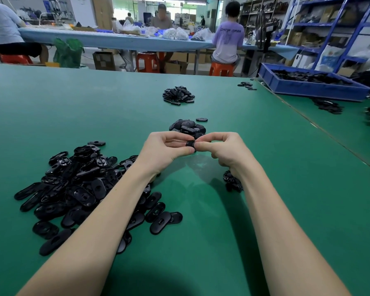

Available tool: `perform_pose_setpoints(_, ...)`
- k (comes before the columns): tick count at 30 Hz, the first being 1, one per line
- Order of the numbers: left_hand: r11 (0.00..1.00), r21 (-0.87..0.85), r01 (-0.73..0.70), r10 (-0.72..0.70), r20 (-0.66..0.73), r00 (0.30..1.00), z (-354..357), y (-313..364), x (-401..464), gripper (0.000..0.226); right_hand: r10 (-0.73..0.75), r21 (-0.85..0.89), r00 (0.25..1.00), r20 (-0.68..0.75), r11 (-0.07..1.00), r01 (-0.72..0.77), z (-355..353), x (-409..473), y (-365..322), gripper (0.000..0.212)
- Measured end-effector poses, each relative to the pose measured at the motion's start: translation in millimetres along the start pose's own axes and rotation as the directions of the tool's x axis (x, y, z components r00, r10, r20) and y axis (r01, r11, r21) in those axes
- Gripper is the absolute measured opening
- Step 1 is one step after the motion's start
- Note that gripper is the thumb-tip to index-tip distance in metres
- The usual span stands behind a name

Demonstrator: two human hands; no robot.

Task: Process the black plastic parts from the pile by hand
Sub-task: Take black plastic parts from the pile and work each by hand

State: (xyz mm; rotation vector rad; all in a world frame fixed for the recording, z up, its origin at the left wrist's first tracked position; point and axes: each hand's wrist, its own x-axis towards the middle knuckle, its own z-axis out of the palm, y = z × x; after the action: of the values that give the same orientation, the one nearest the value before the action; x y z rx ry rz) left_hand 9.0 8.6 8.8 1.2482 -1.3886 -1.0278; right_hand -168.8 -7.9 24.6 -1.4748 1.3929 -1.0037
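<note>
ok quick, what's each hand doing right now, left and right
Left hand: pinching a small black part between thumb and fingers.
Right hand: pinching the same part from the other side.

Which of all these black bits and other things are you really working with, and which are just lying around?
Part of the job:
- black part, pinched between left hand and right hand
- big pile by the left arm
- small pile just beyond the hands

Just lying about:
- far pile
- blue tray
- orange stools
</note>
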Motion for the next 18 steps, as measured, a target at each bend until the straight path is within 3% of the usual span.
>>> perform_pose_setpoints(4, 1.0, -0.016, -0.003, 0.003, 0.005, 1.0, 0, 0, 0, 0.029, 0.036, 0.004, 0.999, -0.03, 0.999, -0.036, 1, 0, -1, 0.012)
perform_pose_setpoints(10, 0.999, -0.048, 0.017, -0.014, 0.053, 0.999, 0, 0, -1, 0.025, 0.123, 0.055, 0.992, 0.038, 0.991, -0.125, -6, 0, 5, 0.021)
perform_pose_setpoints(14, 0.979, -0.17, 0.113, -0.105, 0.055, 0.993, 2, -2, 0, 0.015, 0.094, 0.072, 0.994, 0.058, 0.993, -0.098, -4, 2, 11, 0.022)
perform_pose_setpoints(18, 0.974, -0.159, 0.164, -0.16, 0.039, 0.986, 0, -6, 2, 0.014, 0.05, 0.065, 0.995, 0.081, 0.996, -0.055, 2, 3, 12, 0.022)
